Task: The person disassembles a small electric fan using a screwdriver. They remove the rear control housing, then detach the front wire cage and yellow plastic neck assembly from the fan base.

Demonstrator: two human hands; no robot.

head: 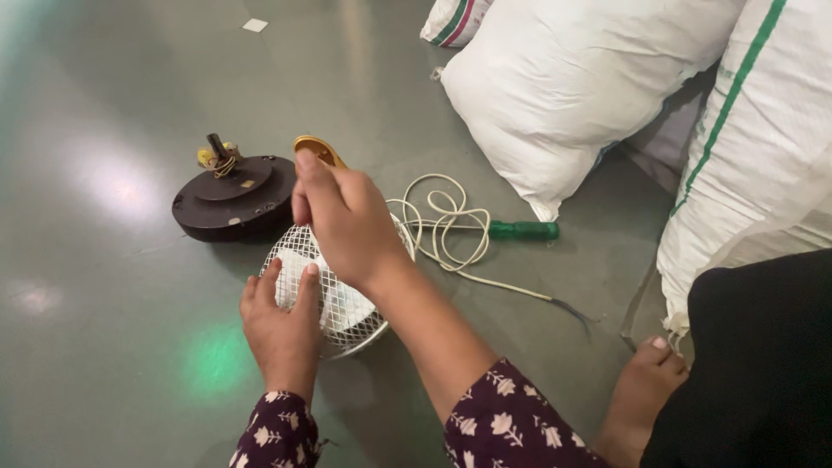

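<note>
Glossy green floor (104,347) carries everything I see: toward its left lies a dark round motor housing (232,198), and just right of it a white wire-mesh guard (334,290). My left hand (282,325) lies flat on the guard's near side, fingers spread, while my right hand (347,221) hovers above it, fingertips pinched together. Further right lie a coiled white cord (446,230), a green-handled screwdriver (520,230) and white sacks (572,87).

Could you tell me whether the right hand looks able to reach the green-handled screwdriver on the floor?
Probably yes: the green-handled screwdriver lies on open floor beside the right hand, with only the loose white coiled cord across its shaft.
</note>
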